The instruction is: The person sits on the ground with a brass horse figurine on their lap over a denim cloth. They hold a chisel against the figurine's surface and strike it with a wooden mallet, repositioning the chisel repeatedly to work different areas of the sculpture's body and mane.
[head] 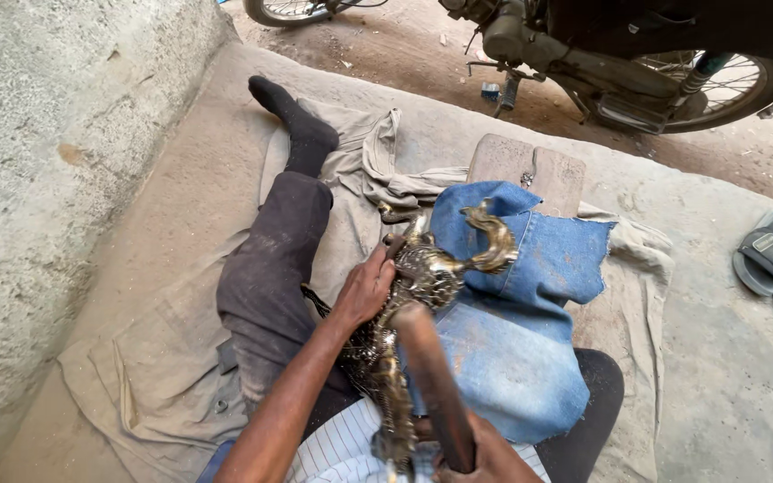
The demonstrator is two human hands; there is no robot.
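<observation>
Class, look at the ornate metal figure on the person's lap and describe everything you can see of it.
The metal figure looks like brass, dark and golden, with fine raised patterning all over. A curved, horn-like part arches out at its upper right. It lies lengthwise along the lap, resting on a piece of blue denim cloth. The left hand grips its upper part. The right hand holds a brown wooden handle that crosses over the figure's lower part, hiding some of it.

- Soft, even daylight, with no hard shadows.
- Brass figurine (427,273) glints faintly.
- Wooden handle (436,385) is motion-blurred.
- Wide-angle bending shows at the edges.
</observation>
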